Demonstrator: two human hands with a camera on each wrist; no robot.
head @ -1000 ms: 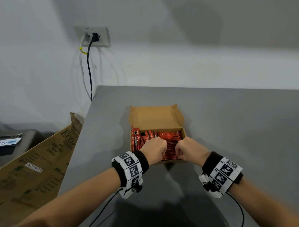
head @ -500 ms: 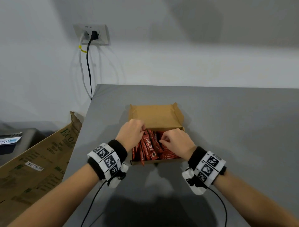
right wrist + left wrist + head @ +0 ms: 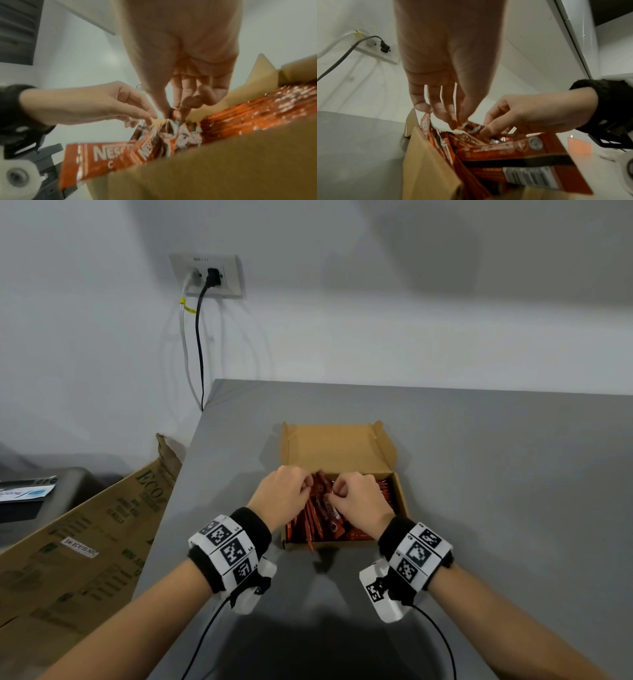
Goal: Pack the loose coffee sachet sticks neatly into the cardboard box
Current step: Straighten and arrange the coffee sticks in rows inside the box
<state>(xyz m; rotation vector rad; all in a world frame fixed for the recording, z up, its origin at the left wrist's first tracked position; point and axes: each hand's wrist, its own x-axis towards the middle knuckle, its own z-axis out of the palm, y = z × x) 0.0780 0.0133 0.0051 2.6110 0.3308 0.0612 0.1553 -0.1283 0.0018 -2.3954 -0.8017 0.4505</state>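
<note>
Item: cardboard box (image 3: 337, 448), lid flap open and standing at the far side, set on the grey desk (image 3: 496, 491) directly before us; contents: red coffee sachet sticks (image 3: 322, 508), glossy foil printed in white lettering, with a barcode panel on one back. Condition: right half packed in tidy, close rows; left and middle sticks lie crossed and tilted, and one stick end overhangs the near wall of the box. Handling: our left hand (image 3: 282, 494) and right hand (image 3: 359, 503) are both over the far middle of the box, each with curled fingers (image 3: 453, 121) pinching the top ends of sticks there; exactly how many sticks each holds we cannot tell. Risks, in our judgement: the slick foil may slip from so small a pinch and drop askew; tugging at one stick may drag its crossed neighbours up and loosen the neat rows; the overhanging stick may tip out onto the desk if the pile is nudged; pressing on crossed sticks could crease or burst a seal; the light box may slide, since neither hand steadies it
</note>
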